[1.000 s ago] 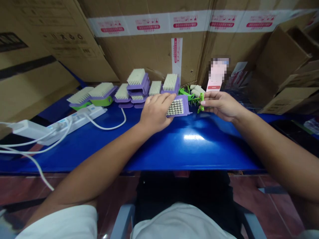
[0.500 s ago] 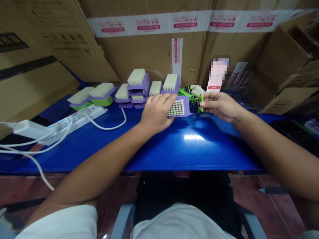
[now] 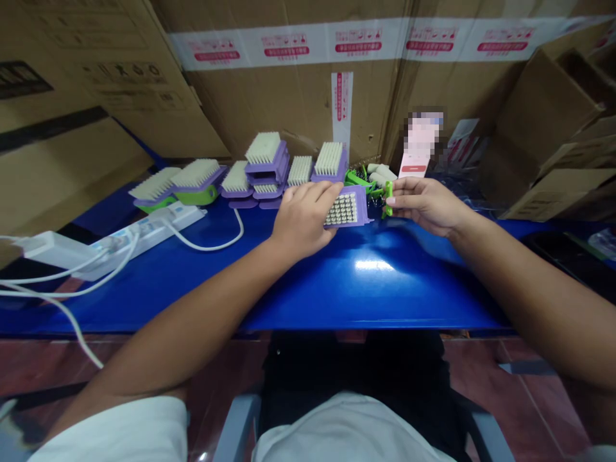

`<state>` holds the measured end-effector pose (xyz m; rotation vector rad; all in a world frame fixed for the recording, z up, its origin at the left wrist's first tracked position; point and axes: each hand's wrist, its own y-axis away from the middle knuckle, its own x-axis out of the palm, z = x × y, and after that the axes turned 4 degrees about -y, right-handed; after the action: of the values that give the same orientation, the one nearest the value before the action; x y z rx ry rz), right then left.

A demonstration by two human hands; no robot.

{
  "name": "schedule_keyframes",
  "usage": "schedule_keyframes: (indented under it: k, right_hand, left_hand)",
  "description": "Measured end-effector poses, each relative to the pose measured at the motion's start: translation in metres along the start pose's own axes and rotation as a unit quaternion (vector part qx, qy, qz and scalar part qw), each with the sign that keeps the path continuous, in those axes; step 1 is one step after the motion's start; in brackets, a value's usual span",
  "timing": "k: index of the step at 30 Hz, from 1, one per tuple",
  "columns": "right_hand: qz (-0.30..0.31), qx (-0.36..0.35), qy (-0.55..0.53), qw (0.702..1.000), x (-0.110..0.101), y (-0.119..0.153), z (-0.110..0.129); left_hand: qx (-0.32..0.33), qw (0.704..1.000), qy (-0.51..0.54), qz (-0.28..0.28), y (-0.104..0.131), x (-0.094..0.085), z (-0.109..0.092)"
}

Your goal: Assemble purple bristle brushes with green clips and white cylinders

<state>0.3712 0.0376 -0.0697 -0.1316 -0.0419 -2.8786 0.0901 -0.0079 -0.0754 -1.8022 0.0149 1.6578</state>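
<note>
My left hand is closed around a purple scrub brush with pale bristles, held above the blue table; the palm and fingers cover its left part. To the right, my right hand pinches a small bright green plastic piece between thumb and fingers. A short gap separates the green piece from the brush's right end. Behind them lies a pile of green parts with thin metal springs, and some white cylinders rest beside it. Several purple brushes stand with bristles up behind my left hand, some stacked.
On the left, two brushes with green parts sit behind a white power strip with cables. Large cardboard boxes wall the back of the blue table. A phone leans upright at back right, and a dark object lies far right.
</note>
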Motion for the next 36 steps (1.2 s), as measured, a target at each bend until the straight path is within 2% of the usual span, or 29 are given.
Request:
schedule_keyframes:
  k: [36]
  right_hand:
    - [-0.002,0.005,0.014,1.000,0.0003,-0.0004,-0.0016]
  left_hand:
    - [0.000,1.000,-0.002,0.008,0.0009,0.0009,-0.0017]
